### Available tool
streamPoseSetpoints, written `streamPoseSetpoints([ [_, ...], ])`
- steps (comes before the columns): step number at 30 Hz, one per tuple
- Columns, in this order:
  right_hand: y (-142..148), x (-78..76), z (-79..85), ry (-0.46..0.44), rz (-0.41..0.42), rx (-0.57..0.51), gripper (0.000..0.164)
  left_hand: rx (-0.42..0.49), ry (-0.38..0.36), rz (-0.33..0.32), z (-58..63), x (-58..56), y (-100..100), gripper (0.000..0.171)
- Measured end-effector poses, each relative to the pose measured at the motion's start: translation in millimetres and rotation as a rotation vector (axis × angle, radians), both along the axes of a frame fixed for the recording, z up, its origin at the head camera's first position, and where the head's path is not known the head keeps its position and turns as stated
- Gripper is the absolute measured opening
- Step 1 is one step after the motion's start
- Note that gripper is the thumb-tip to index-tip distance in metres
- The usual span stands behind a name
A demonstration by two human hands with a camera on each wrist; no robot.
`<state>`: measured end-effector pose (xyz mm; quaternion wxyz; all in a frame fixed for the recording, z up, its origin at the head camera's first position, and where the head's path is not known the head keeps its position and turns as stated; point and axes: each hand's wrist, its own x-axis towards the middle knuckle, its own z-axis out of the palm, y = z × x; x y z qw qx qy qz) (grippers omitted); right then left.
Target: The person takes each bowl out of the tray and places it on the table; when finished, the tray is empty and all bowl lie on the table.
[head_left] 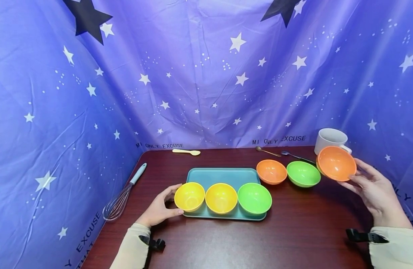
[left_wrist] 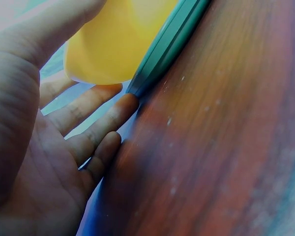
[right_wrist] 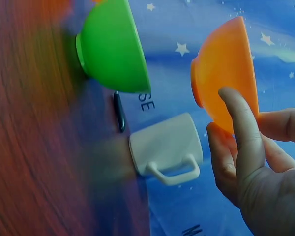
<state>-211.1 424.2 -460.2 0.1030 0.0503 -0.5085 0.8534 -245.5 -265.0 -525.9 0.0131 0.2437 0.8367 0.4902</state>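
At the tray's left end my left hand (head_left: 162,205) holds a yellow bowl (head_left: 189,197) by its side, thumb near the front and fingers behind. The left wrist view shows that yellow bowl (left_wrist: 120,46) between thumb and fingers, beside the tray's edge (left_wrist: 169,46). A second yellow bowl (head_left: 221,198) and a green bowl (head_left: 254,198) stand in a row with it on the teal tray (head_left: 223,174). My right hand (head_left: 374,186) grips an orange bowl (head_left: 336,163) by its rim and side, raised off the table; the right wrist view shows this orange bowl (right_wrist: 226,73) tilted.
Right of the tray stand another orange bowl (head_left: 272,172) and another green bowl (head_left: 303,174). Behind them are a white mug (head_left: 330,139), a gold spoon (head_left: 268,151) and a dark spoon (head_left: 298,157). A whisk (head_left: 125,194) and a cream spoon (head_left: 186,152) lie left. Starry cloth (head_left: 206,74) surrounds the table.
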Motion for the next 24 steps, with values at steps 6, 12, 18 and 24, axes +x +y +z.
streamPoseSetpoints([
  [6,8,1.5,-7.5,-0.027,-0.044,-0.019,0.059,0.009,0.001,-0.006,-2.6,-1.2,-2,0.089],
  [12,10,1.9,-15.0,-0.081,-0.15,0.074,0.076,0.035,0.009,-0.025,-6.0,-2.3,-4,0.089],
  [18,16,1.5,-19.9,-0.185,-0.224,0.167,0.079,0.034,0.001,-0.023,-5.1,-1.4,-3,0.09],
  [24,23,1.2,-25.0,-0.222,-0.223,0.174,0.079,0.024,-0.01,-0.013,-2.8,-1.3,-1,0.091],
])
